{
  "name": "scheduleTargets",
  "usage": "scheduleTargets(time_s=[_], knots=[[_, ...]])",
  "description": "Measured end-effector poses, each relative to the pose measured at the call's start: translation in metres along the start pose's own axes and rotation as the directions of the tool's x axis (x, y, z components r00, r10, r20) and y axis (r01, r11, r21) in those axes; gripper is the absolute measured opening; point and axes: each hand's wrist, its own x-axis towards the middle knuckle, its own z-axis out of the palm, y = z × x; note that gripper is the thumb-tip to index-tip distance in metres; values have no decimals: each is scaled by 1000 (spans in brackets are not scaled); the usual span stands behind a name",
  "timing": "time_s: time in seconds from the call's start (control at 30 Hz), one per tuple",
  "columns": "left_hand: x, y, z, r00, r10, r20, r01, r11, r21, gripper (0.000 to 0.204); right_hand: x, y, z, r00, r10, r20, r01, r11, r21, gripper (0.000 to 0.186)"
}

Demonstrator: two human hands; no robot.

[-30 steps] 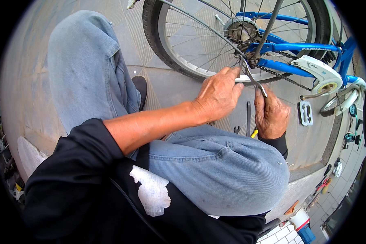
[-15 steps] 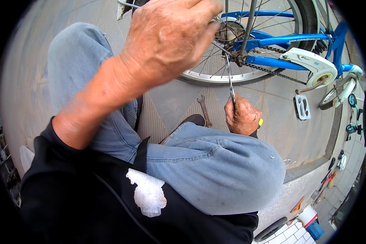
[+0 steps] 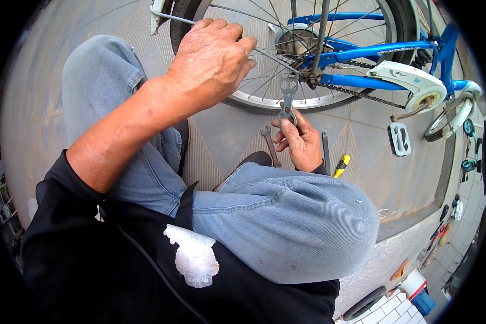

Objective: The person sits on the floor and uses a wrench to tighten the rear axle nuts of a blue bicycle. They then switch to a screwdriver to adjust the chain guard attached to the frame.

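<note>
My left hand (image 3: 213, 59) is curled round a thin metal rod (image 3: 175, 17) that runs across the bicycle's rear wheel to the axle. In my right hand (image 3: 298, 141) is a flat multi-hole spanner (image 3: 286, 97), reaching up toward the rear hub (image 3: 311, 75); whether it sits on a nut I cannot tell. The blue frame (image 3: 356, 54), chain (image 3: 359, 92), white chain guard (image 3: 402, 83) and pedal (image 3: 398, 139) are to the right. On the pavement lie an open-end wrench (image 3: 271, 146), a dark bar (image 3: 325, 148) and a yellow-handled tool (image 3: 341, 166).
The rear tire (image 3: 183, 27) fills the top. My bent jean-clad legs (image 3: 281, 227) take up the middle and left. Loose tools (image 3: 443, 235) and a bicycle front wheel (image 3: 434, 124) are at the right, with a white bucket (image 3: 414, 282) by a ledge (image 3: 378, 254).
My left hand swung up and left onto the rod. My right hand moved left and now holds the spanner flat side up. The bicycle sits farther left and higher in view.
</note>
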Motion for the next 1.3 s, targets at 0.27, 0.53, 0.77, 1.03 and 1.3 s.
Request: scheduleTargets(time_s=[0.27,0.53,0.77,1.03,1.3], knots=[[13,-9,-13,953,93,288,-105,994,28,31,23,-8,3,979,88,182,-159,892,422,58],[66,-23,-30,696,370,615,-413,907,-78,27,41,2,1,999,22,40,-39,875,482,44],[81,-44,-3,467,655,595,-710,679,-190,21,31,8,8,998,-8,-60,26,951,309,38],[72,-64,10,451,845,286,-809,523,-269,22,33,13,16,986,-20,-164,86,911,404,38],[78,-60,0,598,626,501,-277,747,-604,27,33,9,12,980,-27,-195,93,937,336,38]])
